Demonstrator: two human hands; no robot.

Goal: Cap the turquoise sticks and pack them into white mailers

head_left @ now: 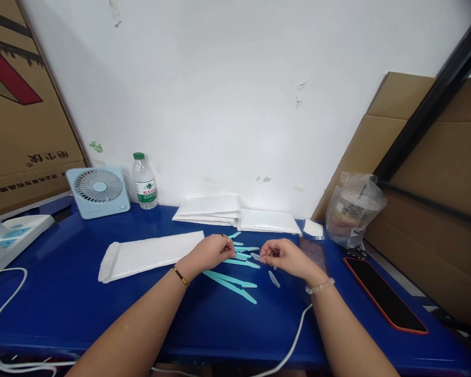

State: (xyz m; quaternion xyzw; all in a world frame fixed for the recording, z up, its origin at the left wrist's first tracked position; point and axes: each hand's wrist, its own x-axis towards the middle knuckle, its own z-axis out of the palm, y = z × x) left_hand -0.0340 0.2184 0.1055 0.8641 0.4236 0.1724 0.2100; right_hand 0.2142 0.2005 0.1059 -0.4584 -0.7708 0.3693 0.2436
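Note:
Several turquoise eyebrow razors (235, 285) lie fanned out on the blue table, some partly beneath my left hand. My left hand (217, 251) is closed in a pinch at the handle end of a turquoise razor (241, 256). Facing it, my right hand (284, 256) pinches a small translucent blade cap (255, 256) between thumb and fingers. Another translucent cap (273, 279) rests on the table just below the right hand. A white padded mailer (149, 256) lies flat to the left of my left hand.
White mailers (208, 209) are stacked against the wall. A blue fan (99, 191) and a water bottle (145, 183) stand back left. To the right are a dark phone (313, 251), an orange-edged phone (384, 293) and a bagged drink cup (351, 209). A white cable (294, 345) crosses the front.

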